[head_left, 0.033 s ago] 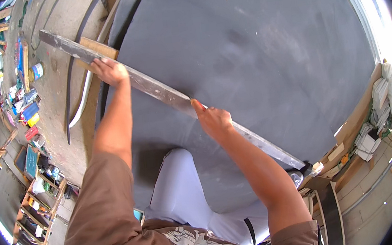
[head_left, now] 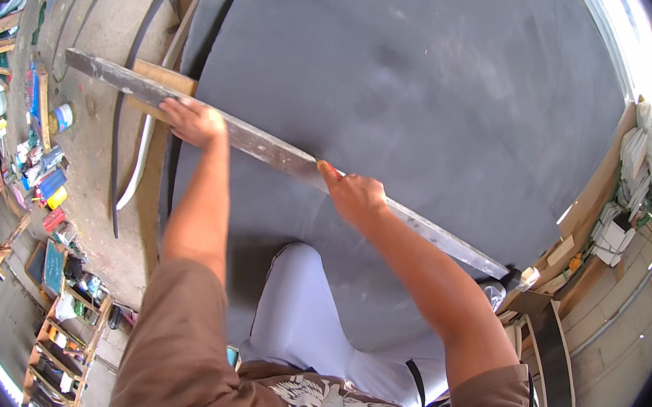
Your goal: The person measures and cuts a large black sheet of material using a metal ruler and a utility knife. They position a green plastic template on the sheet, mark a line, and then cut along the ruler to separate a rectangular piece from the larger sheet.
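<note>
A long metal straightedge (head_left: 273, 152), scuffed and pale in patches, lies diagonally across a large dark grey sheet (head_left: 442, 96). My left hand (head_left: 197, 123) rests on its upper left part, fingers stretched out flat over the bar. My right hand (head_left: 359, 200) is closed around a slim tool with a red part (head_left: 337, 174). Its index finger points along the tool, whose tip is at the straightedge's far edge. My fingers hide most of the tool, so its exact kind does not show.
A wooden block (head_left: 163, 76) sits under the straightedge's left part. Beside it are a white curved strip (head_left: 139, 161) and a dark strip (head_left: 116, 158). Paint cans and clutter (head_left: 52, 184) line the left floor. A wooden shelf (head_left: 60, 355) stands lower left; stacked white pieces (head_left: 611, 235) lie right.
My left hand has shifted slightly right along the straightedge. My right hand and the tool have hardly moved.
</note>
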### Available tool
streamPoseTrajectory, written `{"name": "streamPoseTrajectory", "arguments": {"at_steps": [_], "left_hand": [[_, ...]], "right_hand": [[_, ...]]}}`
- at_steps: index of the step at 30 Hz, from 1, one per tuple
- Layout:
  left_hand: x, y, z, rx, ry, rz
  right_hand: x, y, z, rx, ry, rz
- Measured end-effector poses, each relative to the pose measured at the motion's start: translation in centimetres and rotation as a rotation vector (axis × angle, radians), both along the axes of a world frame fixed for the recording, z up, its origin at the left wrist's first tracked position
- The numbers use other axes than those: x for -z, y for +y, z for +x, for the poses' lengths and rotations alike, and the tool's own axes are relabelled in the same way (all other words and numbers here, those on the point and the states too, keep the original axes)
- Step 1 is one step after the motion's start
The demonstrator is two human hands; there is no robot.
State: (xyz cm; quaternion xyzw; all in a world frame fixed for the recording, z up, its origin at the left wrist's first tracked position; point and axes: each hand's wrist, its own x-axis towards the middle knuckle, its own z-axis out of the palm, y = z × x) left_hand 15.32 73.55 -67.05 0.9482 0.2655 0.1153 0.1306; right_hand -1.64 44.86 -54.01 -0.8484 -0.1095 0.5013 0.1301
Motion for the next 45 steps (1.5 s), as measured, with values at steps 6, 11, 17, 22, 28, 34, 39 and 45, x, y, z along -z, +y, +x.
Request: {"name": "streamPoseTrajectory", "arguments": {"at_steps": [6,11,17,22,28,34,39,45], "left_hand": [[-2.6,-13.0,-8.6,-0.185,0.410,-0.047],[-3.1,-13.1,-8.3,-0.210,0.418,-0.032],[-3.4,-13.3,-8.1,-0.214,0.443,-0.036],[-3.5,-13.3,-8.3,-0.220,0.489,-0.025],[-3.4,-13.4,-8.2,-0.212,0.448,-0.026],[-3.3,-13.3,-8.0,-0.214,0.413,-0.031],[-3.1,-13.3,-8.2,-0.218,0.384,-0.029],[-2.8,-13.1,-8.2,-0.223,0.357,-0.015]], "right_hand": [[0.7,0.1,0.3,0.022,0.035,0.000],[-0.8,0.4,1.1,0.033,0.086,0.007],[-0.5,0.4,2.1,0.007,0.176,-0.004],[-0.2,0.4,2.3,-0.051,0.173,-0.009],[-0.7,0.9,2.8,-0.087,0.167,-0.030],[-1.0,0.7,3.1,-0.092,0.139,-0.007],[-0.2,-0.1,1.8,-0.060,0.112,0.016],[-1.0,-4.7,-2.2,-0.055,0.195,-0.009]]}}
